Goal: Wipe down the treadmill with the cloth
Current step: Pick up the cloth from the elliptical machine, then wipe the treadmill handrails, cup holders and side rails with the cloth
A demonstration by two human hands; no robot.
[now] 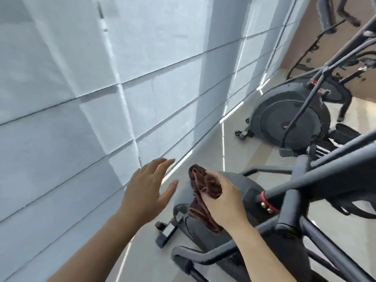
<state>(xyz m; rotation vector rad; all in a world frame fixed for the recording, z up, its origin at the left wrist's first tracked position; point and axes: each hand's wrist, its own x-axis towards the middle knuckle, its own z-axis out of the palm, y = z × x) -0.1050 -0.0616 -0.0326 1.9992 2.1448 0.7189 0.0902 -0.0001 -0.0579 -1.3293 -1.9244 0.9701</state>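
Observation:
My right hand (222,202) is shut on a bunched dark maroon cloth (205,183), held in the air above the dark grey housing (240,184) of the exercise machine in front of me. One end of the cloth sticks up past my fingers and the rest hangs below my palm. My left hand (146,188) hovers to the left of the cloth, fingers spread, holding nothing. The machine's grey bars (325,171) with a red collar (266,202) cross the lower right.
A second dark exercise machine (289,117) stands farther back on the right. A wall of drawn pale blue blinds (81,98) runs along the left. Light grey floor (205,147) lies between the blinds and the machines.

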